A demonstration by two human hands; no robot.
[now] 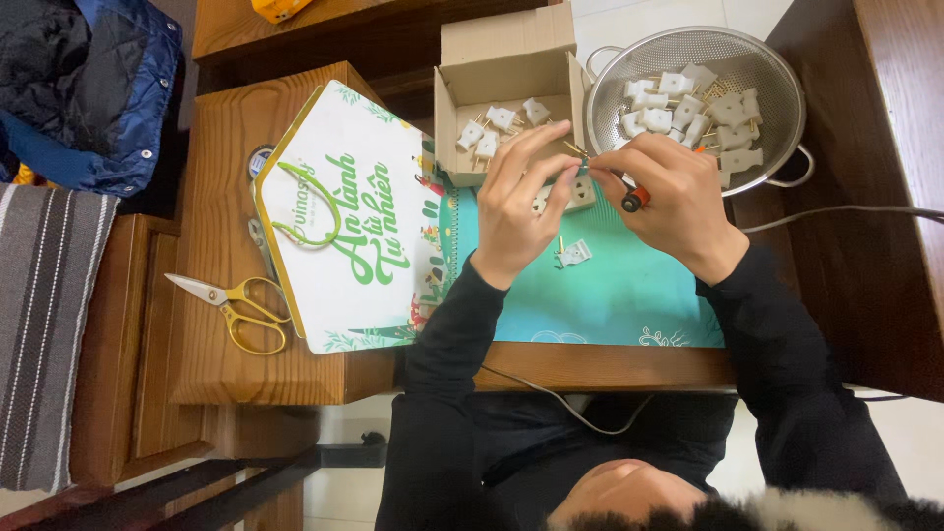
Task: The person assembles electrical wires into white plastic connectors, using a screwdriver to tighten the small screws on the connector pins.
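Here both hands meet over the teal mat (629, 285), close together so that the small work sits right under the eyes. The left hand (519, 202) has its grip narrowed to the fingertips, pinching a small white plug part (580, 189) with a brass prong showing at its top; the piece is held just above the mat, steadied so the other hand can work on it. The right hand (669, 192) is closed around a small screwdriver (634, 200) with an orange and black handle, its tip turned toward the pinched piece (the tip itself is hidden among the fingers). A loose white plug piece (573, 254) with a brass prong lies on the mat just below the hands, near enough to pick up without reaching. Behind the hands stand two holders side by side: an open cardboard box (506, 59) with a few white plugs in it, and a metal colander (762, 69) heaped with more, which keeps the two lots apart and both within arm's reach. To the left on the wooden surface (221, 334), well apart from the work, lie gold-handled scissors (236, 305) and a white and green paper bag (354, 216); a thin grey cable (836, 211) trails off to the right.
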